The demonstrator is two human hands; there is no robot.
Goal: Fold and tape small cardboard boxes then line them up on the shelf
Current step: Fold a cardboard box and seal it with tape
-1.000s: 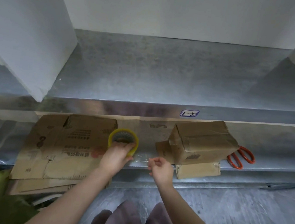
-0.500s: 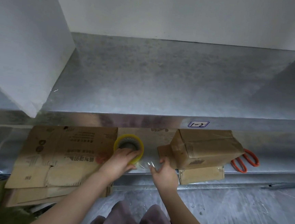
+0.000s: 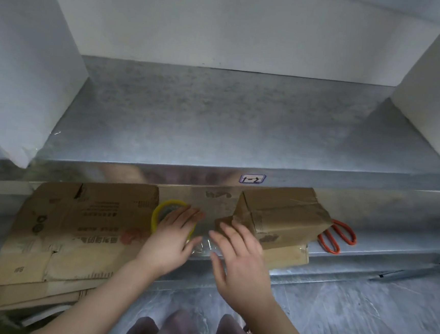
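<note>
white walls [image 3: 226,21] back a grey metal shelf [image 3: 217,129] above marbled floor [image 3: 360,317].

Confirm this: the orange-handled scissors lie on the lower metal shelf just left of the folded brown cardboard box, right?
Wrong side. The head view shows the orange-handled scissors lying on the lower metal shelf just right of the folded brown cardboard box, their blades hidden behind it.
</note>
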